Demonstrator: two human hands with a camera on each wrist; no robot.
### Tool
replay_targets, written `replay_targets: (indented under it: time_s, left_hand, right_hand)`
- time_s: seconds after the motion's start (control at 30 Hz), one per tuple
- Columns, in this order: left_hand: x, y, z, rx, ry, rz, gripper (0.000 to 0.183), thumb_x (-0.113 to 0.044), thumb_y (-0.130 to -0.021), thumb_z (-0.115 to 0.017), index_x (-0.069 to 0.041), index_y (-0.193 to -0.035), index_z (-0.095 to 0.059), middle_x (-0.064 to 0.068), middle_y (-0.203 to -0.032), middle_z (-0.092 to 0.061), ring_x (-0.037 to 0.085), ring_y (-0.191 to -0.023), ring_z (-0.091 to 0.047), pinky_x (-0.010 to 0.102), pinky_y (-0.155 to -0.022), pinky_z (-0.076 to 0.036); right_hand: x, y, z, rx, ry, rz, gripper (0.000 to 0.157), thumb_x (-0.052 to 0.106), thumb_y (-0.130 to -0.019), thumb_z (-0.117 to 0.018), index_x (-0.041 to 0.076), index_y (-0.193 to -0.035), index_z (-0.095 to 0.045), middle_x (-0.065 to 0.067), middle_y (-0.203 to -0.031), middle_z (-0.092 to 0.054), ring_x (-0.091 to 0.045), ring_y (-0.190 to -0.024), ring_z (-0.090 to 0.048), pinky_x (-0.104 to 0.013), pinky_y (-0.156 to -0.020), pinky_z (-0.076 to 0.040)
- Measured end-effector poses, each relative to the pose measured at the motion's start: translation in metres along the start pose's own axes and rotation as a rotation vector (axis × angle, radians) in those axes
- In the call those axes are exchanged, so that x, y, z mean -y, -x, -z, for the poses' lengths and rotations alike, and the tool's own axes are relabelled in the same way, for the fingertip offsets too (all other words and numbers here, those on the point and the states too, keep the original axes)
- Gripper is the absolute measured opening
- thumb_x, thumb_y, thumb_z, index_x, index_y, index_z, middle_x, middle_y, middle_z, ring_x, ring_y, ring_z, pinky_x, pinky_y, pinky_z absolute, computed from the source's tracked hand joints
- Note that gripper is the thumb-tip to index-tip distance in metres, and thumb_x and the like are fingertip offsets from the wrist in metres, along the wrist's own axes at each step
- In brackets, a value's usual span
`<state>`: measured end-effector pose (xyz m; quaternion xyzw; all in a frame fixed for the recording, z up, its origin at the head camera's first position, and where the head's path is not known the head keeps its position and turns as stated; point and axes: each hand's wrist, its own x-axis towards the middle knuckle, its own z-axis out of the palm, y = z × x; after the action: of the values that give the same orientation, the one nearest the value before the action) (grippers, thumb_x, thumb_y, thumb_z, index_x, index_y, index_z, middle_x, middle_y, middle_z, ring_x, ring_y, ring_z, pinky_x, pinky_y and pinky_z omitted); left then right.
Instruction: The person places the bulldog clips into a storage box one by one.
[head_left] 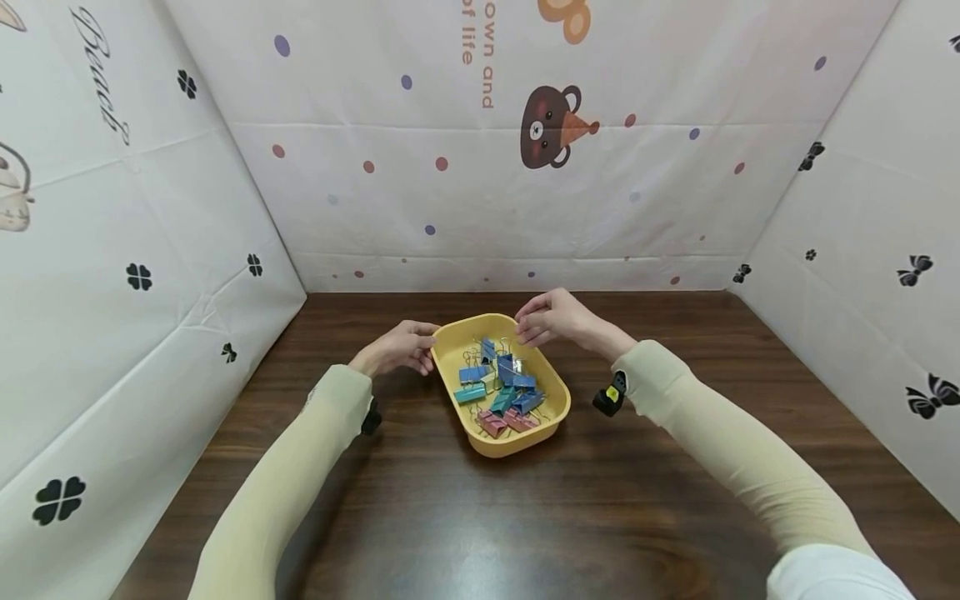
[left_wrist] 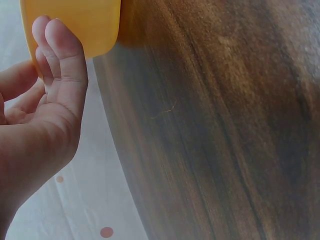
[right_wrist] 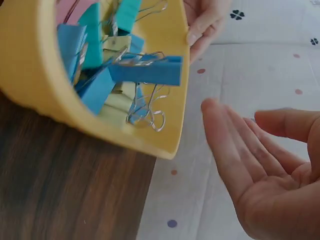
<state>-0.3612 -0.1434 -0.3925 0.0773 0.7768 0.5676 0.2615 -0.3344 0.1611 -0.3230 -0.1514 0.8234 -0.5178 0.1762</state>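
A yellow plastic basket (head_left: 506, 446) with rounded corners stands on the dark wooden table, full of binder clips. Blue clips (head_left: 472, 374), teal clips (head_left: 471, 393) and pink clips (head_left: 492, 423) lie loose inside, with pale yellow ones (right_wrist: 116, 102) among them. My left hand (head_left: 401, 346) holds the basket's far left corner, thumb at the rim and fingers against the outer wall (left_wrist: 100, 30). By the far right corner hovers my right hand (head_left: 558, 319). Its fingers are extended and apart from the basket in the right wrist view, with nothing held.
Dark wooden tabletop (head_left: 465, 517) surrounds the basket. A white printed cloth (head_left: 465, 208) hangs behind the table, with similar cloth walls at the left and right. A black camera (head_left: 609, 398) is strapped at the right wrist.
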Motion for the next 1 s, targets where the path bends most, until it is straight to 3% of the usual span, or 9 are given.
replay_targets:
  time_s: [0.1, 0.2, 0.27, 0.37, 0.47, 0.6, 0.7, 0.87, 1.0]
  left_hand:
    - [0.0, 0.0, -0.001, -0.001, -0.002, 0.003, 0.046, -0.011, -0.103, -0.04, -0.005, -0.149, -0.034, 0.006, -0.075, -0.058, 0.015, -0.06, -0.062, 0.029, -0.06, -0.057]
    - [-0.001, -0.002, -0.001, -0.006, -0.017, 0.004, 0.046, -0.011, -0.103, -0.04, -0.004, -0.148, -0.035, 0.007, -0.075, -0.058, 0.016, -0.059, -0.061, 0.029, -0.059, -0.057]
    - [-0.003, -0.003, -0.001, -0.014, -0.059, -0.002, 0.044, -0.011, -0.103, -0.04, -0.003, -0.146, -0.038, 0.007, -0.074, -0.058, 0.016, -0.057, -0.061, 0.029, -0.058, -0.057]
    - [-0.008, -0.002, -0.001, -0.032, -0.212, -0.027, 0.042, -0.01, -0.102, -0.041, -0.001, -0.142, -0.043, 0.008, -0.073, -0.057, 0.016, -0.056, -0.061, 0.031, -0.057, -0.057]
    - [-0.015, 0.001, -0.001, -0.064, -0.399, -0.046, 0.042, -0.011, -0.101, -0.042, 0.002, -0.141, -0.045, 0.011, -0.075, -0.058, 0.017, -0.057, -0.062, 0.033, -0.059, -0.058]
    - [-0.027, 0.007, 0.003, -0.138, -0.557, -0.082, 0.044, -0.019, -0.102, -0.041, 0.002, -0.141, -0.044, 0.02, -0.092, -0.064, 0.027, -0.072, -0.066, 0.04, -0.07, -0.059]
    - [-0.039, 0.011, 0.009, -0.231, -0.66, -0.155, 0.046, -0.026, -0.104, -0.04, 0.0, -0.141, -0.045, 0.024, -0.119, -0.062, 0.034, -0.098, -0.066, 0.046, -0.088, -0.055]
    - [-0.053, 0.019, 0.02, -0.389, -0.786, -0.282, 0.052, -0.031, -0.105, -0.034, 0.002, -0.144, -0.04, 0.024, -0.144, -0.046, 0.041, -0.133, -0.043, 0.054, -0.11, -0.037]
    - [-0.052, 0.023, 0.028, -0.511, -0.839, -0.266, 0.056, -0.04, -0.105, -0.024, -0.007, -0.151, -0.031, 0.022, -0.153, -0.032, 0.044, -0.142, -0.026, 0.068, -0.11, -0.026]
  right_hand:
    - [-0.001, 0.004, -0.002, -0.088, 0.143, 0.084, 0.027, 0.012, -0.098, -0.055, -0.006, -0.116, -0.063, -0.028, -0.108, -0.068, -0.041, -0.096, -0.069, -0.042, -0.08, -0.06]
    - [0.002, 0.01, -0.002, -0.2, 0.388, 0.262, 0.027, 0.019, -0.098, -0.055, 0.001, -0.114, -0.067, -0.019, -0.107, -0.071, -0.033, -0.094, -0.071, -0.038, -0.078, -0.06]
    - [0.007, 0.014, -0.001, -0.272, 0.547, 0.39, 0.03, 0.024, -0.098, -0.055, 0.004, -0.118, -0.066, -0.015, -0.111, -0.071, -0.029, -0.096, -0.07, -0.04, -0.083, -0.057]
    - [0.019, 0.02, 0.002, -0.342, 0.701, 0.529, 0.04, 0.03, -0.099, -0.054, 0.007, -0.131, -0.059, -0.014, -0.128, -0.064, -0.029, -0.115, -0.062, -0.047, -0.099, -0.049]
    - [0.031, 0.022, 0.011, -0.381, 0.778, 0.586, 0.049, 0.034, -0.099, -0.053, 0.009, -0.141, -0.05, -0.015, -0.141, -0.053, -0.032, -0.133, -0.048, -0.05, -0.111, -0.038]
    - [0.041, 0.021, 0.034, -0.465, 0.851, 0.586, 0.055, 0.038, -0.099, -0.051, 0.011, -0.147, -0.042, -0.014, -0.148, -0.045, -0.034, -0.141, -0.037, -0.053, -0.117, -0.027]
    - [0.043, 0.02, 0.054, -0.525, 0.866, 0.546, 0.058, 0.041, -0.1, -0.047, 0.012, -0.149, -0.038, -0.013, -0.151, -0.041, -0.034, -0.143, -0.033, -0.055, -0.118, -0.022]
    - [0.035, 0.021, 0.083, -0.579, 0.878, 0.423, 0.066, 0.052, -0.1, -0.037, 0.015, -0.153, -0.028, -0.011, -0.157, -0.031, -0.035, -0.147, -0.022, -0.062, -0.118, -0.013]
    - [0.022, 0.023, 0.096, -0.576, 0.894, 0.289, 0.072, 0.063, -0.097, -0.027, 0.023, -0.156, -0.015, -0.011, -0.161, -0.018, -0.036, -0.151, -0.007, -0.07, -0.114, -0.003]
